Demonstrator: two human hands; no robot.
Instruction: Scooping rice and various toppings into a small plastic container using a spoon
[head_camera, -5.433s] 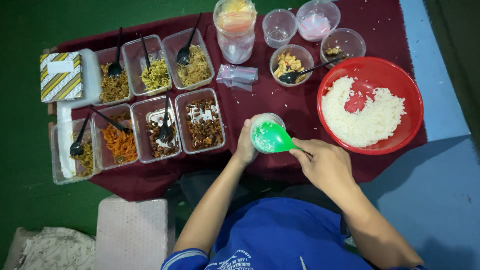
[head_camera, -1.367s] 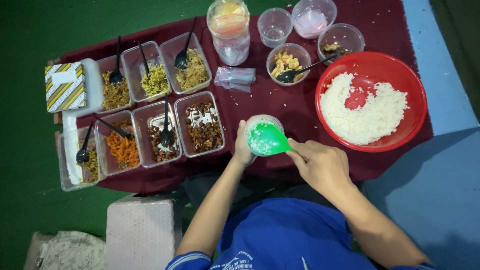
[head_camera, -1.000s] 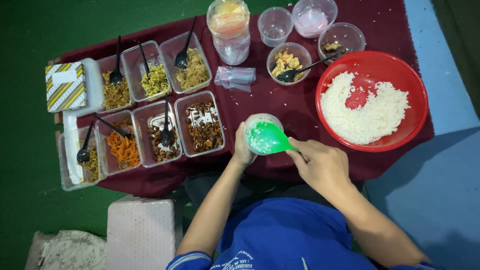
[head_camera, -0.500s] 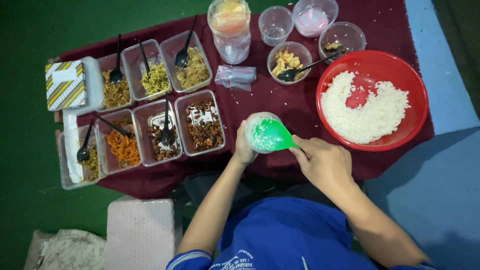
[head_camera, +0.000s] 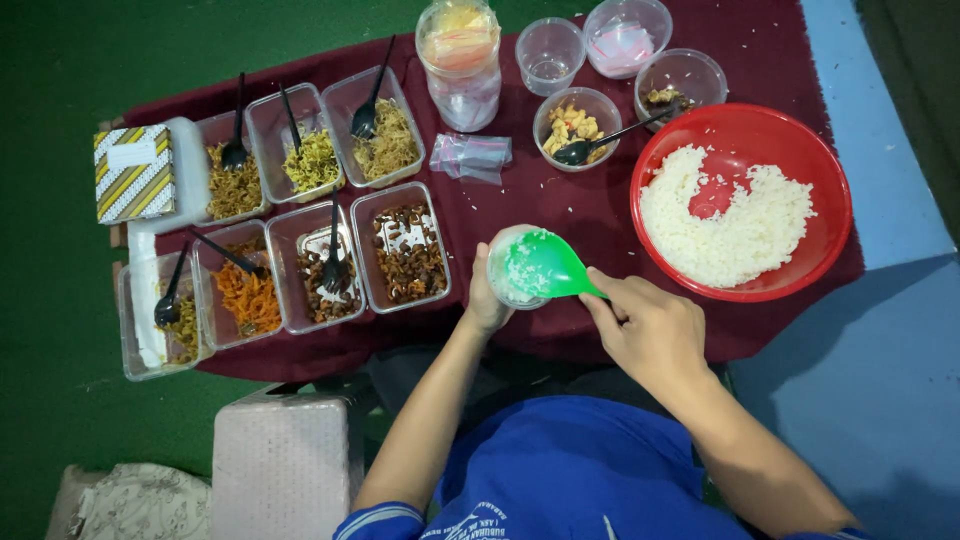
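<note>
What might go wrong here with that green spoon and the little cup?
The left hand holds the small cup near the table's front edge, so pressing with the green spoon in the right hand might tip it off. Rice could also spill over its rim; loose grains already dot the maroon cloth.

Cup (head_camera: 503, 268) sits at near edge of cloth (head_camera: 590, 215), centre, held from its left by left hand (head_camera: 487, 300). Spoon (head_camera: 545, 268) lies over cup mouth, handle running right into right hand (head_camera: 650, 330). Large bowl (head_camera: 800, 150) of rice (head_camera: 740, 225) to the right. Six trays (head_camera: 300, 210) in two rows to the left, forks in most. Box (head_camera: 133, 172) at far left. Jar (head_camera: 460, 60) and small tubs (head_camera: 575, 125) at far edge. Stool (head_camera: 285, 465) near left, off the cloth.
</note>
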